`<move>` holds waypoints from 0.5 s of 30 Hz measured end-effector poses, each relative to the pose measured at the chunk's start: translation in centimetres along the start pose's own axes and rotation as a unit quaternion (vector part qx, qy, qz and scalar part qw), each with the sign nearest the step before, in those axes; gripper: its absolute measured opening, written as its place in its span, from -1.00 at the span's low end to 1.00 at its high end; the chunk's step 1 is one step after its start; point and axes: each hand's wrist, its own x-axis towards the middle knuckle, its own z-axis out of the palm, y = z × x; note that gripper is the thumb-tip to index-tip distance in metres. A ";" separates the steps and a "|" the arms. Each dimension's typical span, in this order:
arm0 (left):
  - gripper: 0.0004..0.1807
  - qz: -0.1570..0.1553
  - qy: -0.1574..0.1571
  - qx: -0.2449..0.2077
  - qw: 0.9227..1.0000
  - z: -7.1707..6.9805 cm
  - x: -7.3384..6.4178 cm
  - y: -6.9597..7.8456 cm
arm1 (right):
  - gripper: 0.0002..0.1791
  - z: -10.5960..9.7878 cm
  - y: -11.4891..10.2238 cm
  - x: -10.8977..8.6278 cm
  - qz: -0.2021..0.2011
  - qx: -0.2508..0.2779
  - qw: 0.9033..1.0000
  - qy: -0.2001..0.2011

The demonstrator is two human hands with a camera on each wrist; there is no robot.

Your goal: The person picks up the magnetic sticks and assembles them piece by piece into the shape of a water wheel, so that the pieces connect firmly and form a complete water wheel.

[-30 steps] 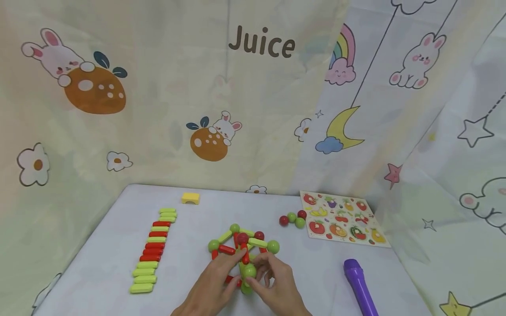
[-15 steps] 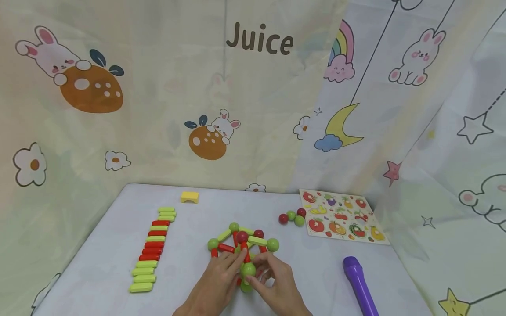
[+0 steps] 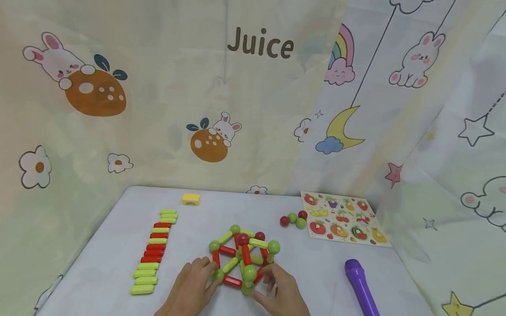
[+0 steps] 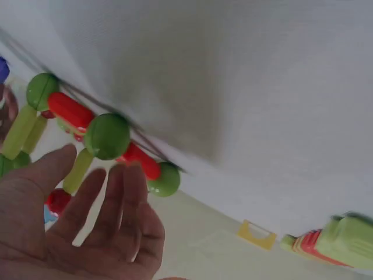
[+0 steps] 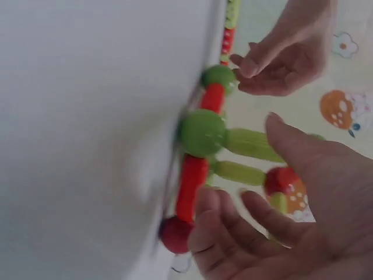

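Note:
A frame of red and lime-green magnetic sticks joined by green and dark red balls stands at the table's front middle; one upright red stick leads to a front green ball. My left hand is at its left side, fingers loosely extended beside a low green ball; contact is hard to tell. On the right, my right hand has its thumb and fingers spread about the front corner, near a red stick and a green ball. Neither hand grips anything visible.
A column of loose red and lime sticks lies at left. Farther back sit a yellow arch block, several loose balls and a fruit puzzle board. A purple microphone-shaped toy lies at right.
My left hand has left the middle of the frame and moved left to its outer side. My right hand has drawn slightly down and away from the front green ball. The frame stays standing.

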 end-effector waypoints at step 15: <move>-0.61 -0.018 -0.102 -0.034 0.994 0.9 0.7 0.0 | -0.70 0.6 1.8 1.9 0.069 -0.012 0.996 -0.052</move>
